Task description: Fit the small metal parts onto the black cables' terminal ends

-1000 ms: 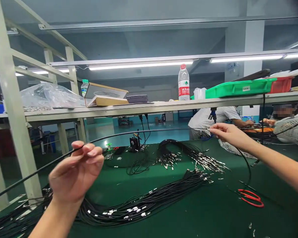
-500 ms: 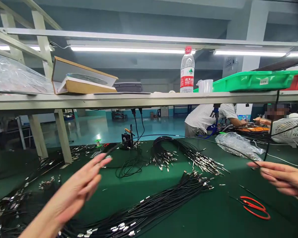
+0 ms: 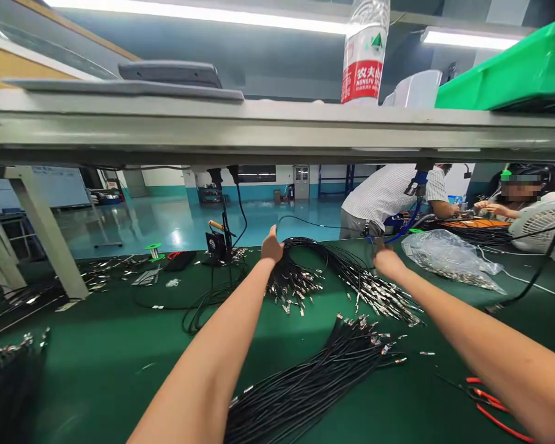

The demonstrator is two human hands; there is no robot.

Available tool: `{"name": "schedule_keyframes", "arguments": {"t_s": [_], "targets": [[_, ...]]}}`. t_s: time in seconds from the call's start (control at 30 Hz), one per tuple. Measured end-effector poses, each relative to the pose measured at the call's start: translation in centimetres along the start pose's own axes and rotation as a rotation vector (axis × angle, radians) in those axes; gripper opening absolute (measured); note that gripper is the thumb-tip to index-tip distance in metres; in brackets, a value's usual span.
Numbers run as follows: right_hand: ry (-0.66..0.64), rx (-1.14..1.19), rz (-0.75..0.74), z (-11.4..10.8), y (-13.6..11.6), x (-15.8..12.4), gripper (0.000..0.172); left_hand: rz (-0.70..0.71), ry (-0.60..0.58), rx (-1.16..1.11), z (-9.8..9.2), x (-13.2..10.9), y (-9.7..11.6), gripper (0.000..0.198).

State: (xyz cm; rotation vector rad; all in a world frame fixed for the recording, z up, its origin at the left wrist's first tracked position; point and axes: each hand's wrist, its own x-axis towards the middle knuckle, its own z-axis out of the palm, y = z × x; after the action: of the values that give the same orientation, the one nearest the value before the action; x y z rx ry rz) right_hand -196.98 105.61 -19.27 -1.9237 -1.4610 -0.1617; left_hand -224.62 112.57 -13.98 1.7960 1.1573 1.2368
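Both arms reach out over the far side of the table. My left hand [image 3: 272, 248] is closed with the thumb up, pinching one end of a thin black cable [image 3: 322, 226]. The cable arcs across to my right hand [image 3: 387, 261], whose fingers are closed at its other end; the fingers are partly blurred. Beneath the hands lies a curved bundle of black cables [image 3: 335, 259] with silvery connector ends. Nearer to me is a second cable bundle [image 3: 300, 376] with white labels. Red-handled scissors [image 3: 490, 398] lie partly behind my right forearm.
A shelf [image 3: 277, 126] crosses above the table, bearing a water bottle [image 3: 363, 65] and a green tray [image 3: 504, 68]. A black stand [image 3: 219, 243], a clear plastic bag [image 3: 451, 256] and a white fan [image 3: 543, 228] stand or lie around. Two people work beyond.
Both hands have moved forward and inward, from wide apart near me to above the far cable bundle, the cable between them. The view has moved closer to the shelf.
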Motion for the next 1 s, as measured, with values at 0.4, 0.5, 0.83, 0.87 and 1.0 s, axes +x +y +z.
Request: {"name": "schedule_keyframes", "arguments": {"t_s": [0.4, 0.5, 0.83, 0.87, 1.0], "targets": [[-0.299, 0.283, -0.048, -2.6, 2.6, -20.0, 0.025, -0.059, -0.532, 0.402, 6.0, -14.8, -8.0, 0.028], [-0.309, 0.406, 0.017, -3.1, 1.7, -23.3, 0.026, -0.118, -0.495, 0.378, 7.5, -15.7, -7.8, 0.026], [-0.029, 0.416, -0.099, -4.2, 3.1, -24.8, 0.025, 0.105, -0.424, 0.203, 7.1, -21.8, -3.2, 0.019], [-0.002, 0.411, -0.085, -4.4, 3.6, -24.6, 0.025, 0.128, -0.442, 0.188, 6.8, -22.5, -3.2, 0.029], [0.043, 0.358, -0.051, -4.6, 5.1, -24.1, 0.026, 0.224, -0.401, 0.273, 5.1, -24.0, -4.0, 0.056]]}}
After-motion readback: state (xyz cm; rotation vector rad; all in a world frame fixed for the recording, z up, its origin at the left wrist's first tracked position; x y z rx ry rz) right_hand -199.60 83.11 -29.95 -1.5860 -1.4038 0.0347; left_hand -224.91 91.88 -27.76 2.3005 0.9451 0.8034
